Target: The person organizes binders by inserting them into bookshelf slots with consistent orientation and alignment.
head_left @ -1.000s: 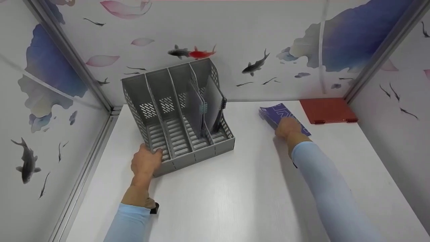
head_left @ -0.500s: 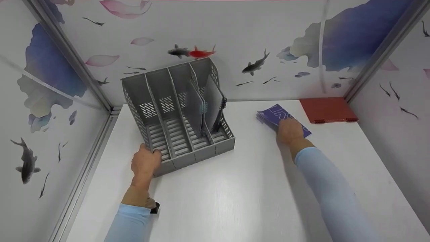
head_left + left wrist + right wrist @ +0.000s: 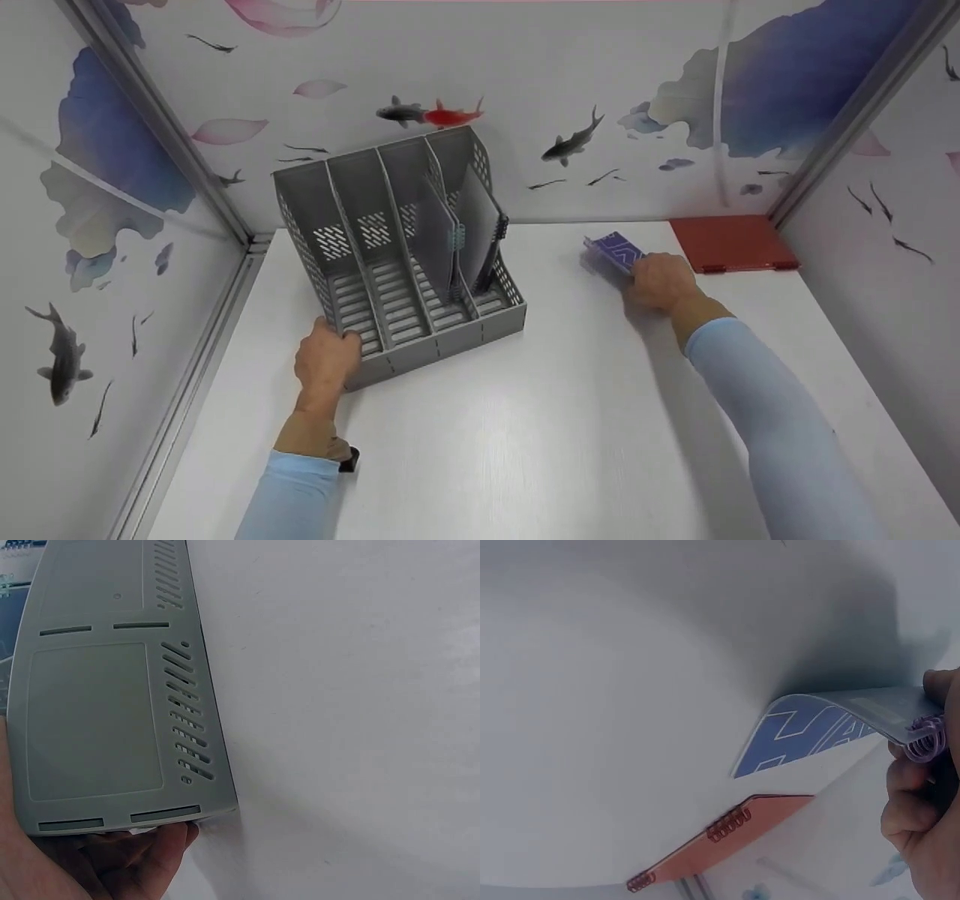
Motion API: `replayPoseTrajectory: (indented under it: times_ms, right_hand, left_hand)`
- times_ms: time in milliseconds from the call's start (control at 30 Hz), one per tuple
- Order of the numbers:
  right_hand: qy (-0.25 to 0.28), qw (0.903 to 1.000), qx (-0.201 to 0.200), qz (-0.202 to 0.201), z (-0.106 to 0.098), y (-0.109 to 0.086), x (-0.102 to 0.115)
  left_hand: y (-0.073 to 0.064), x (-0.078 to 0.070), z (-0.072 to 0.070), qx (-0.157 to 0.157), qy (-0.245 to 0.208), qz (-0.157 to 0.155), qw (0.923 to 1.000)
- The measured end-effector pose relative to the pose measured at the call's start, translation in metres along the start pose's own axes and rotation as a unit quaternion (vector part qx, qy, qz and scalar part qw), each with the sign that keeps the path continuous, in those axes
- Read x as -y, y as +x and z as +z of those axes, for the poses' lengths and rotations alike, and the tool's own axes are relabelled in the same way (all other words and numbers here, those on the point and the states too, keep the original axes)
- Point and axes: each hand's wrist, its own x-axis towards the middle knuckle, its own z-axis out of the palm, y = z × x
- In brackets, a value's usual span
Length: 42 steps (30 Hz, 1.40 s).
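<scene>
In the head view a grey file holder (image 3: 459,335) with upright dividers stands at an angle on the white table. My left hand (image 3: 328,355) grips its front left corner; in the left wrist view, fingers (image 3: 161,859) curl round the end of the holder's grey panel (image 3: 94,727). Two ring-bound notebooks stand in its right-hand slots, one grey-blue (image 3: 435,236), the other with dark rings (image 3: 478,229). To the right, my right hand (image 3: 664,283) pinches a purple-blue ring-bound notebook (image 3: 616,250) at its ring side. Its cover (image 3: 802,735) bends and tilts in the right wrist view.
A red ring-bound notebook (image 3: 735,244) lies flat at the table's back right corner. White printed walls (image 3: 525,60) enclose the back and both sides of the table (image 3: 510,435). The holder's back stands close to the rear wall.
My right hand has moved to the right, and the purple-blue notebook has tilted up, showing less of its cover to the head view. My left hand and the file holder have stayed in place.
</scene>
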Motion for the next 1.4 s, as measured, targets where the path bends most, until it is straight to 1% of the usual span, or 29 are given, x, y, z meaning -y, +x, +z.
replayPoseTrajectory:
  times_ms: [67, 167, 300, 500, 667, 867, 967, 1133, 1267, 1400]
  right_hand:
    - [-0.019, 0.9997, -0.007, -0.010, -0.004, -0.001, -0.002]
    - [-0.048, 0.9977, -0.034, -0.035, -0.009, -0.004, -0.004]
    - [-0.063, 0.9946, -0.065, -0.050, -0.017, -0.009, -0.006]
    - [-0.069, 0.9939, -0.068, -0.052, -0.029, -0.016, -0.010]
    - [-0.059, 0.9952, -0.065, -0.043, -0.035, -0.019, -0.011]
    - [-0.031, 0.9966, -0.062, -0.045, -0.039, -0.025, -0.011]
    - [-0.007, 0.9961, -0.076, -0.043, -0.041, -0.028, -0.009]
    - [0.034, 0.9902, -0.130, -0.039, -0.043, -0.032, -0.005]
    - [0.091, 0.9858, -0.140, -0.018, -0.044, -0.036, -0.001]
    - [0.139, 0.9806, -0.138, 0.003, -0.044, -0.039, 0.003]
  left_hand:
    - [0.000, -0.001, 0.000, 0.001, 0.000, -0.002, 1.0000]
    - [0.000, -0.002, 0.001, 0.005, 0.003, -0.006, 1.0000]
    - [0.000, -0.003, 0.001, 0.008, 0.005, -0.012, 0.9999]
    - [0.000, -0.003, 0.000, 0.010, 0.006, -0.015, 0.9998]
    - [0.001, -0.002, 0.000, 0.014, 0.002, -0.019, 0.9997]
    - [0.002, -0.001, 0.001, 0.015, 0.003, -0.018, 0.9997]
    - [0.002, -0.001, 0.000, 0.015, 0.007, -0.016, 0.9997]
    - [0.002, -0.001, 0.001, 0.005, 0.005, -0.008, 0.9999]
    - [0.001, 0.000, 0.002, -0.006, 0.007, 0.004, 0.9999]
    - [0.001, 0.000, 0.002, -0.007, 0.008, 0.001, 0.9999]
